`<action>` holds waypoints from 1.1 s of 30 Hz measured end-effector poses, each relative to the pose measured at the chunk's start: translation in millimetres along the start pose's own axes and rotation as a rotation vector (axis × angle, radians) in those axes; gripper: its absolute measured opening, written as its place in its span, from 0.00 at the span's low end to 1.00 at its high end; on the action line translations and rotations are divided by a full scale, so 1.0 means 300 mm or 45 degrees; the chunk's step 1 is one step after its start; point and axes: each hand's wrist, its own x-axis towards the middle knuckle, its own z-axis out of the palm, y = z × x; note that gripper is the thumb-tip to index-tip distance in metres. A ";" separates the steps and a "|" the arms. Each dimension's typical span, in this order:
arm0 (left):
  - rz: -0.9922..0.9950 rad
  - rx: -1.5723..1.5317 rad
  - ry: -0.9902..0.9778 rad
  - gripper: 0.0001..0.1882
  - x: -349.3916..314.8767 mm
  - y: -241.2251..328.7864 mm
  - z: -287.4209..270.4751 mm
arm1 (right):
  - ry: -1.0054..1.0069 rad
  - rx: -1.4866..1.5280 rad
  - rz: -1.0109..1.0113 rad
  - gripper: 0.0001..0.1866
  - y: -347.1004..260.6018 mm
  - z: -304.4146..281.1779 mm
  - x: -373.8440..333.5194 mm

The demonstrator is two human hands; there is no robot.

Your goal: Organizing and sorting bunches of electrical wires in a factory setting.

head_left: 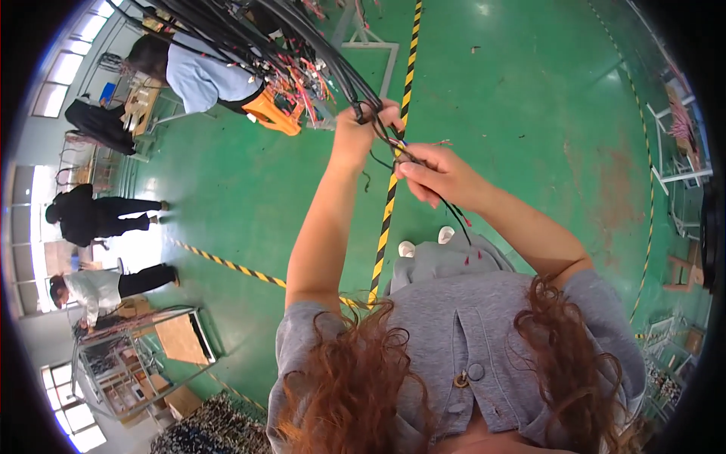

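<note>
Above the smooth green floor [529,83], crossed by striped black-and-yellow tape [386,219], I see a thick bundle of black cables [333,57] sweeping in from the upper left. It looks heavy as a whole, springy and rather slick-skinned; I'd judge its gathered neck [368,96] the surest place to take hold. The left hand [357,132] is curled around that neck, while the right hand [442,178] pinches thin wires [456,214] between thumb and fingers, though the exact contact is too small for me to be certain. Those seem light and limp, their tiny red tips [468,222] perhaps fragile.
</note>
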 end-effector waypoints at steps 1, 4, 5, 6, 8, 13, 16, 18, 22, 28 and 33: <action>0.012 -0.009 -0.017 0.11 0.014 0.006 -0.001 | 0.017 -0.014 -0.004 0.10 -0.011 -0.011 -0.009; 0.110 -0.183 0.223 0.09 0.043 0.026 -0.009 | 0.128 -0.206 0.038 0.10 -0.027 -0.048 -0.033; 0.116 -0.188 0.209 0.09 0.049 0.036 -0.011 | 0.142 -0.213 0.035 0.10 -0.034 -0.054 -0.036; 0.162 -0.077 0.210 0.10 0.052 0.046 -0.012 | 0.174 -0.374 0.084 0.10 -0.043 -0.058 -0.039; 0.154 0.135 -0.021 0.19 0.047 0.087 -0.027 | 0.215 -0.531 0.136 0.09 -0.051 -0.066 -0.036; 0.045 -0.102 -0.390 0.29 0.016 0.168 -0.039 | 0.067 -0.566 0.159 0.08 -0.074 -0.067 -0.021; 0.363 0.276 0.010 0.33 0.019 0.175 -0.039 | 0.096 -0.535 0.142 0.09 -0.082 -0.060 -0.006; 0.488 0.289 0.235 0.34 0.004 0.182 -0.024 | 0.086 -0.564 0.112 0.09 -0.116 -0.051 -0.003; 0.742 0.399 0.554 0.39 -0.008 0.182 -0.009 | -0.042 -0.546 0.108 0.08 -0.157 -0.054 0.001; 0.623 0.603 0.363 0.42 -0.043 0.168 -0.003 | -0.192 0.092 0.067 0.11 -0.195 -0.060 0.113; 0.648 0.544 0.228 0.43 -0.074 0.179 -0.012 | 0.102 -1.190 -0.324 0.14 -0.211 -0.050 0.151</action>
